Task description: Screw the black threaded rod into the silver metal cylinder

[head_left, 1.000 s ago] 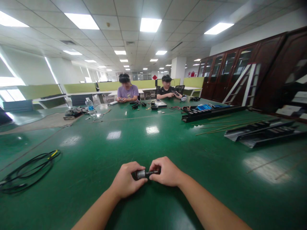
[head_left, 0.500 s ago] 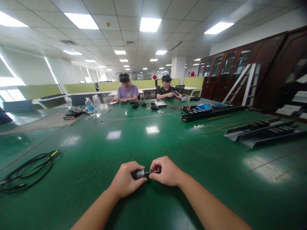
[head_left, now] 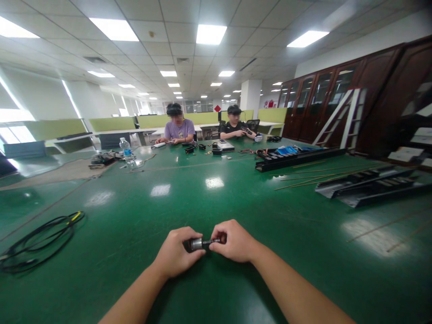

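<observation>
Both my hands rest on the green table [head_left: 209,202], close to its near edge, holding one small part between them. My left hand [head_left: 175,254] is closed round the thick silver and black end of a small cylindrical part [head_left: 197,244]. My right hand [head_left: 234,241] pinches the thin dark shaft that sticks out of that part to the right. Most of the part is hidden by my fingers.
A coil of black cable [head_left: 38,240] lies at the left. Long black trays [head_left: 367,186] and thin rods [head_left: 313,177] lie at the right. Two seated people [head_left: 178,128] work at the far end among small parts and a water bottle [head_left: 126,148].
My hands and the part have barely shifted, a touch up the picture. The far person on the left has moved an arm slightly.
</observation>
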`<move>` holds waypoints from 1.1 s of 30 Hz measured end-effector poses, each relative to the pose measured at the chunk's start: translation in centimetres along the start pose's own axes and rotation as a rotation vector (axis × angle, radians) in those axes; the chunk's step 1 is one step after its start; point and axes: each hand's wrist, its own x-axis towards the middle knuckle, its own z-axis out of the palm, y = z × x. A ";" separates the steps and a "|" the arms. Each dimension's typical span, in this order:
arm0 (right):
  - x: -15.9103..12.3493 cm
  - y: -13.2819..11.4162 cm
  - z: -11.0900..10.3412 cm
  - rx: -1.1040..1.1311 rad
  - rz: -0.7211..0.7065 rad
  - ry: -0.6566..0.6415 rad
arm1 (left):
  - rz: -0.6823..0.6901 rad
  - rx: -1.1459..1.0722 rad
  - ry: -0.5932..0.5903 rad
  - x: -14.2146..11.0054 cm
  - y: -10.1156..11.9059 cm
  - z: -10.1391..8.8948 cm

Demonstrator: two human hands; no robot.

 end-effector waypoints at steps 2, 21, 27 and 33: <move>0.0 0.0 -0.1 0.004 0.001 -0.001 | -0.002 0.001 -0.001 0.0 0.0 0.0; 0.0 -0.1 -0.7 0.015 0.007 0.011 | -0.019 0.017 0.004 0.0 0.2 -0.4; 0.0 -0.1 -0.8 -0.009 -0.003 0.019 | -0.029 0.023 0.002 0.0 0.2 -0.5; 0.1 0.0 -0.9 -0.006 0.006 0.016 | -0.034 0.026 0.005 0.1 0.2 -0.5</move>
